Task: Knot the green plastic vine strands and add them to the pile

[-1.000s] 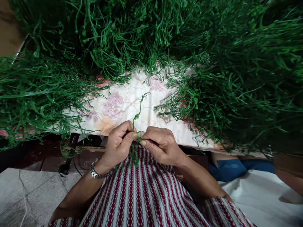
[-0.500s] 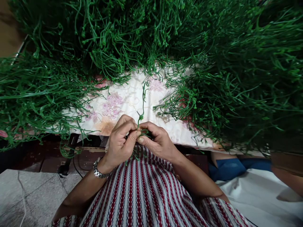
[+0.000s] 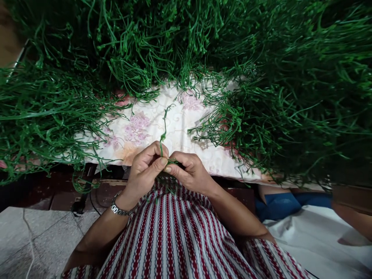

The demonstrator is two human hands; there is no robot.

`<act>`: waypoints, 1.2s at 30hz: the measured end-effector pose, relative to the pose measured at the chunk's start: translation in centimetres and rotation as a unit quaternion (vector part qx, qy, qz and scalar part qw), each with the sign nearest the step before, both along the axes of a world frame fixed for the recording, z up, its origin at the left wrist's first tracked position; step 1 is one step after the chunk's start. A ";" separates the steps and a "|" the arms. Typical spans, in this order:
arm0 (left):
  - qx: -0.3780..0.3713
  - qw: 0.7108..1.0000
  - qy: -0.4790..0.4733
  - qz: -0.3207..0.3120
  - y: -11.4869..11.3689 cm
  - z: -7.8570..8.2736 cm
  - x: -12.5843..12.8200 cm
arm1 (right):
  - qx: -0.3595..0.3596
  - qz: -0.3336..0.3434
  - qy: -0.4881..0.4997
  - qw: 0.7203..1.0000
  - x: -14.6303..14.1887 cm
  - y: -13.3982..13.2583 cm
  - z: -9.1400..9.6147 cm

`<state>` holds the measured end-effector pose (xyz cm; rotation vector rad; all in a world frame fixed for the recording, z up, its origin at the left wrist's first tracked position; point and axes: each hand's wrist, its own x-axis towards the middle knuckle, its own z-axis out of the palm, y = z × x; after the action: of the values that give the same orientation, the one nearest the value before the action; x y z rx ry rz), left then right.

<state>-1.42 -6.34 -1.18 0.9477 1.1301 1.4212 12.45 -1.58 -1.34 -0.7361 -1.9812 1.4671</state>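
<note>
Between my two hands is a thin green plastic stem (image 3: 164, 126), its knobbed, branching tip standing up over the cloth. My left hand (image 3: 147, 166), with a metal watch (image 3: 118, 206) on the wrist, pinches this stem between thumb and forefinger. Beside it, almost touching, my right hand (image 3: 190, 172) is closed, thumb against forefinger, on green stem strands that run across from the left hand. More strands dangle below the hands in front of the striped garment (image 3: 171, 240); how they join is hidden by the fingers.
Large heaps of green stems lie at the back (image 3: 139, 38), on the left (image 3: 49, 112) and on the right (image 3: 279, 128). They rest on a table with a white flowered cloth (image 3: 171, 128). At the lower right, part of another person shows in blue (image 3: 279, 207), beside white fabric (image 3: 319, 236).
Both hands have shifted slightly, the left one moving to the left. The stem's upright tip has moved left and lower with it.
</note>
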 end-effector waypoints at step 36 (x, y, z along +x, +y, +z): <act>-0.109 0.945 -0.307 -0.006 0.2 1.3 0.1 | 0.045 0.143 0.134 0.980 -0.2 1.6 -1.8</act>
<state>-1.29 -6.18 0.11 0.3100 0.7802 1.4062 12.22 0.01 -3.12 -0.2048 -1.9839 1.5338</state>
